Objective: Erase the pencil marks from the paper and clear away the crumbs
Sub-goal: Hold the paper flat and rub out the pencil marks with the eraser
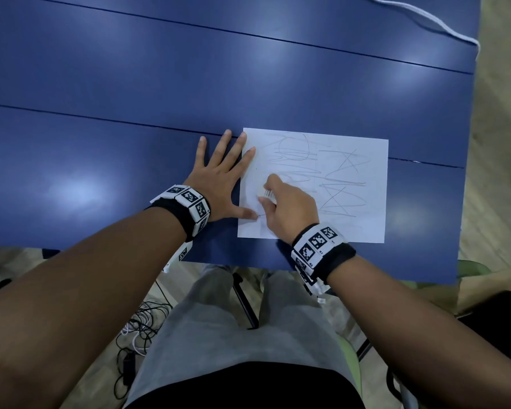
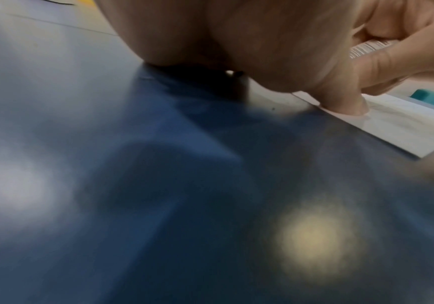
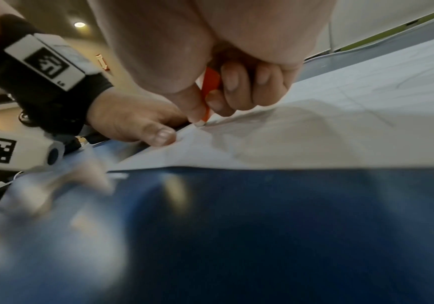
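Observation:
A white sheet of paper covered in grey pencil scribbles lies near the front edge of the blue table. My left hand lies flat with fingers spread, its thumb and two fingertips pressing the sheet's left edge. My right hand pinches a white eraser with an orange sleeve, its tip touching the paper in the lower left part. The left strip of the sheet looks free of marks. No crumbs are clear to me.
A white cable runs along the table's far right corner. The table's front edge is just below the sheet, with my lap and floor cables beneath. A dark chair stands at the right.

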